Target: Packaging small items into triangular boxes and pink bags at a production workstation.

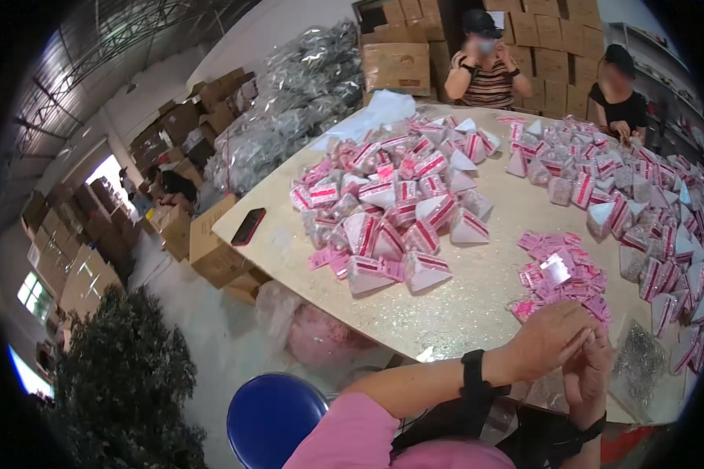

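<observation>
My left hand reaches in from the left, a black band around its wrist. Its fingers are bent and pressed together against those of my right hand, which is also closed. Whatever the two hands pinch between them is hidden or too small to make out. Just beyond my hands lies a loose pile of small pink cards. Beside my right hand, at the table's near edge, is a clear tray or bag full of small dark, shiny bits. Some clear plastic shows below my left wrist.
Heaps of small pink-and-white packets cover the table's middle and right. A phone lies at its left edge. Two people sit across the table. A blue stool and cardboard boxes stand to the left.
</observation>
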### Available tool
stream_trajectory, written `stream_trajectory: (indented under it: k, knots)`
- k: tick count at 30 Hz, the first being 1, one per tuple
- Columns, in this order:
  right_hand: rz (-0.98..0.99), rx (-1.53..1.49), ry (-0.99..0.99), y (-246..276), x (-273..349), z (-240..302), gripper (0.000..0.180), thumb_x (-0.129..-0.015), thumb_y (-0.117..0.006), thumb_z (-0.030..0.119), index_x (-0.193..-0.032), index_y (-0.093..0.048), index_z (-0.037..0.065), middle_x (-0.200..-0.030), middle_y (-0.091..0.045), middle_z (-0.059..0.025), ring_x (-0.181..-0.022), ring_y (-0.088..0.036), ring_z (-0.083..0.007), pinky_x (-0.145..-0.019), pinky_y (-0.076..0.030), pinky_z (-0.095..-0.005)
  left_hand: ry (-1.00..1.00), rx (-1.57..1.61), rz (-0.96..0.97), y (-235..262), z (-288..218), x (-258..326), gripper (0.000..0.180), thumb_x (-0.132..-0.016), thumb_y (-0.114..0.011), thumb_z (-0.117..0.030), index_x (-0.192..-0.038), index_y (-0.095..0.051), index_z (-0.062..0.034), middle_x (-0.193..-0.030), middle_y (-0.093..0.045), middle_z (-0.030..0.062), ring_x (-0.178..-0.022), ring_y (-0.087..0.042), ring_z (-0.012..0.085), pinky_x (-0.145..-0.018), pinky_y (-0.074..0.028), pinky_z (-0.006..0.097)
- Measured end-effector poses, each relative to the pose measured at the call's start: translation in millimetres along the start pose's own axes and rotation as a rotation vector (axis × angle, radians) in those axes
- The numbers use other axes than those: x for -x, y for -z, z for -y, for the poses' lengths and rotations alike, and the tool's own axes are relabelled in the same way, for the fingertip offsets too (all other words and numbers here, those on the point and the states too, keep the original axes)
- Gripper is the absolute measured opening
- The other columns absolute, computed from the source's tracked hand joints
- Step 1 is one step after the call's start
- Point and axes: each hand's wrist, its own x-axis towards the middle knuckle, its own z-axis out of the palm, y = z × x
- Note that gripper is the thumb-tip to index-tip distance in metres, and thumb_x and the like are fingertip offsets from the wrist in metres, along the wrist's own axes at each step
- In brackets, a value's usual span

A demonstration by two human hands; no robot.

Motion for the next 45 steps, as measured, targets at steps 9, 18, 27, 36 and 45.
stream_trajectory:
  k: [9, 18, 27, 36, 45]
  knots:
    - [0.064, 0.109, -0.131, 1.4, 2.8, -4.2, 0.008, -0.084, -0.052, 0.008, -0.092, -0.051, 0.005, -0.066, -0.054, -0.0029, -0.047, -0.048, -0.0066, -0.042, -0.038, -0.0195, 0.089, 0.128, 0.174, 29.7, 6.5, 0.8, 0.018, -0.076, -0.058, -0.011, -0.089, -0.055, -0.0008, -0.081, -0.051, 0.0142, -0.075, -0.052, 0.0319, -0.067, -0.043, 0.039]
    - [0.079, 0.110, -0.284, 0.3, 10.5, -3.3, 0.013, -0.085, -0.063, 0.015, -0.084, -0.052, 0.007, -0.053, -0.052, -0.0028, -0.033, -0.040, -0.0061, -0.031, -0.029, -0.0183, 0.252, 0.470, 0.712, 48.6, 20.7, -14.0, 0.035, -0.072, -0.057, -0.021, -0.098, -0.055, 0.0023, -0.090, -0.055, 0.0163, -0.086, -0.055, 0.0308, -0.077, -0.044, 0.039]
    - [-0.040, 0.109, -0.395, 0.1, 16.9, 0.0, 0.019, -0.082, -0.059, 0.006, -0.100, -0.056, -0.001, -0.062, -0.056, -0.0019, -0.036, -0.040, -0.0054, -0.038, -0.038, -0.0194, 0.184, 0.163, 0.547, 50.3, 10.7, 1.5, 0.021, -0.077, -0.060, -0.014, -0.093, -0.055, -0.0014, -0.083, -0.054, 0.0144, -0.076, -0.055, 0.0326, -0.068, -0.045, 0.037]
    - [-0.035, 0.418, -0.263, -18.9, 21.0, 8.1, 0.023, -0.081, -0.063, 0.004, -0.102, -0.054, -0.002, -0.088, -0.060, -0.0057, -0.074, -0.059, -0.0113, -0.065, -0.048, -0.0224, 0.238, 0.003, 0.531, 37.6, 4.6, 3.6, 0.011, -0.077, -0.065, -0.010, -0.084, -0.059, -0.0027, -0.070, -0.058, 0.0076, -0.060, -0.057, 0.0225, -0.055, -0.044, 0.031]
    - [-0.044, 1.255, 0.410, -10.6, 27.2, 2.7, 0.013, -0.082, -0.060, 0.005, -0.094, -0.060, 0.001, -0.078, -0.061, -0.0142, -0.068, -0.061, -0.0246, -0.060, -0.048, -0.0324, 1.003, 0.589, 0.526, 22.9, 8.0, -3.4, 0.013, -0.089, -0.056, -0.011, -0.079, -0.055, -0.0038, -0.066, -0.051, -0.0017, -0.057, -0.045, 0.0053, -0.050, -0.035, 0.019]
